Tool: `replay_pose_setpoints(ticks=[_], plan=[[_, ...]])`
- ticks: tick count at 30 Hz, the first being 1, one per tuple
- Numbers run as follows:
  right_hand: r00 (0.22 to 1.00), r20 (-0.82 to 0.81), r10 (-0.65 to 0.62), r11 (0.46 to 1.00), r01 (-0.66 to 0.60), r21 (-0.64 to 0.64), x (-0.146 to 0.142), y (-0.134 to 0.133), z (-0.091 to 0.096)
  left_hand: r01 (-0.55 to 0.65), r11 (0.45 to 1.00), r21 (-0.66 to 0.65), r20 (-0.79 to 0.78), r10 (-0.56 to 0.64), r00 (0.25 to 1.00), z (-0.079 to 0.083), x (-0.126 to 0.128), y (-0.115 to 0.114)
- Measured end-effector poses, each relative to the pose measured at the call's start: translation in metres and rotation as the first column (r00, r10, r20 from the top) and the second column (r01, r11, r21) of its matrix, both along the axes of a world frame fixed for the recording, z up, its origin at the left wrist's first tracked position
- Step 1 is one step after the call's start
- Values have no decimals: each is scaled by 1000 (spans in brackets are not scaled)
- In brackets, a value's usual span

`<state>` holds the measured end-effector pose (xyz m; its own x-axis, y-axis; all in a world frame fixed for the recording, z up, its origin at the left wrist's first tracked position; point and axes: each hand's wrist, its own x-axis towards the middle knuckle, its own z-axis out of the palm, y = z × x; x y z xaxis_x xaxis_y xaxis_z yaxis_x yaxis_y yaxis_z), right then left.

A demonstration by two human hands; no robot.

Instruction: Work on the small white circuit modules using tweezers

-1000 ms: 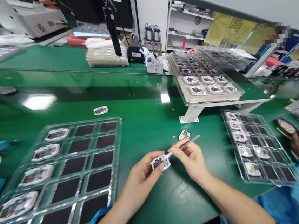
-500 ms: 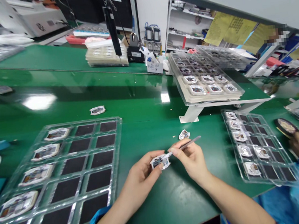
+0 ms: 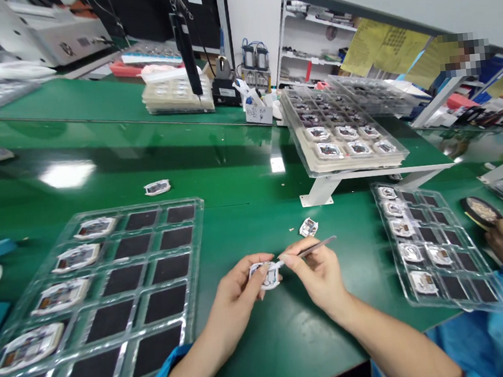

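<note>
Your left hand (image 3: pixel 237 293) pinches the case (image 3: pixel 271 278) over the bench (image 3: pixel 272 337), thumb (image 3: pixel 254 284) covering part of it. Your right hand (image 3: pixel 317 274) grips a thin tool (image 3: pixel 321 244), hiding its middle; whether the tip touches the case is hard to make out. The tray (image 3: pixel 122 279) on your left is cut off below.

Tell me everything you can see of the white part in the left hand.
The white part is small and shallow, with a pale, plastic-looking rim around grey and darker details too fine to make out. The left hand pinches it, the thumb lying over its face, which is turned up toward the camera. It is held above the green table. At its upper right edge is a slim tool in the right hand; whether they touch is unclear.
</note>
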<state>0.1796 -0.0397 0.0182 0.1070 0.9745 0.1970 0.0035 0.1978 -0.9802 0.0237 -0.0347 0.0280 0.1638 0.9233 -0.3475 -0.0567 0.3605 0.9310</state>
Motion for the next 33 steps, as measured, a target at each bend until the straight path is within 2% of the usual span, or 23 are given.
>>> replay_pose_setpoints(ticks=[4, 7, 12, 21, 26, 33], plan=[[997, 68, 35, 998, -39, 55, 1, 0, 3, 3, 999, -34, -4, -3, 1000, -2, -1, 0], [998, 62, 6, 997, -11, 78, 3, 2, 5, 7, 996, -90, 56, -2, 998, -2, -3, 0], [997, -20, 75, 997, -76, -35, 3, 5, 2, 52, 994, -101, 137, -38, 990, -2, -4, -1], [980, -171, 98, 966, -135, -221, 3, 11, 0, 93, 995, -22, 111, -90, 990, -6, -5, -2], [990, -142, -2, 976, -29, -215, 2, 12, 1, 93, 995, 31, 71, -95, 993, -6, -5, -2], [992, -124, -12, 975, -16, -221, 1, 12, -1, 133, 986, 104, -9, -133, 991, -1, -3, -4]])
